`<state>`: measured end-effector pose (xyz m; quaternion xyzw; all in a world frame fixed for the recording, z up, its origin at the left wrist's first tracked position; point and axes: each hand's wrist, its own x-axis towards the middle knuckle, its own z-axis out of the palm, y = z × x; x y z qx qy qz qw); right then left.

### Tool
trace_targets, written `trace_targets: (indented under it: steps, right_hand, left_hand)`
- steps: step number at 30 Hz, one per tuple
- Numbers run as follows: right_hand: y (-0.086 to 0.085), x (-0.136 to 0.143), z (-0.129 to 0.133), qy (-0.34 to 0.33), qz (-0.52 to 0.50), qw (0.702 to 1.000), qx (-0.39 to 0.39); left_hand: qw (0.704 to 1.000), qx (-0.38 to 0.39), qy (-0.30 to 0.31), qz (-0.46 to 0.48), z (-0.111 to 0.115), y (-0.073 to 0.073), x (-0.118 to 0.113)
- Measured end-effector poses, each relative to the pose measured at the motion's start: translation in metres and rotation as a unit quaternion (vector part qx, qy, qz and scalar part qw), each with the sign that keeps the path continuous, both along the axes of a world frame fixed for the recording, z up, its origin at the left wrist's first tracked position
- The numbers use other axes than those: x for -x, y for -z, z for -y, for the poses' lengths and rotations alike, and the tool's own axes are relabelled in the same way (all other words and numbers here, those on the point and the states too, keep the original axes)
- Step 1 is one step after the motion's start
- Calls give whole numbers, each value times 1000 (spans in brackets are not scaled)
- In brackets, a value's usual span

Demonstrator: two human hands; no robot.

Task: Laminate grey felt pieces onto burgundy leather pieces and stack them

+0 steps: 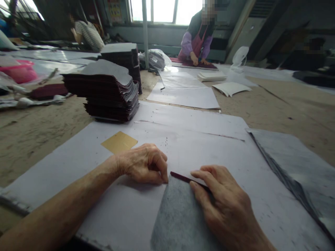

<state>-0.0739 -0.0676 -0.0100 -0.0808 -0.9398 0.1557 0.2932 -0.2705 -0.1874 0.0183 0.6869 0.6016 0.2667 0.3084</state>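
Observation:
A grey fabric piece (180,216) lies on the white board (125,216) at the bottom centre, its far edge folded over into a narrow dark maroon strip (180,177). My right hand (222,202) grips this folded edge between thumb and fingers. Curled with its fingertips down, my left hand (149,165) touches the board or the fabric's left corner; whether it pinches anything is hidden. Just behind my left wrist lies a yellow square card (119,142).
Stacked maroon and grey pieces (104,90) stand at the back left. More grey sheets (300,160) lie at the right. White sheets (183,92) are beyond the board. Across the table a person in a pink apron (197,42) handles maroon fabric; another person (89,35) is far left.

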Motion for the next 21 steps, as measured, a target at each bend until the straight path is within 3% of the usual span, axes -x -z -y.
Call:
trace_targets:
  steps: [3,7,13,21]
  right_hand:
    - [2,-2,-2,24,33,999,-20]
    - [6,-4,-3,5,58,998,10]
    - [11,0,-11,-26,16,999,-16]
    - [-17,-14,-31,104,136,979,112]
  left_hand:
    - [998,-31,-33,41,-3,0,-3]
    - [990,-95,-106,14,-10,4,-18]
    - [988,-115,-69,-78,-15,16,-34]
    - [970,-132,-184,-86,-12,8,-11]
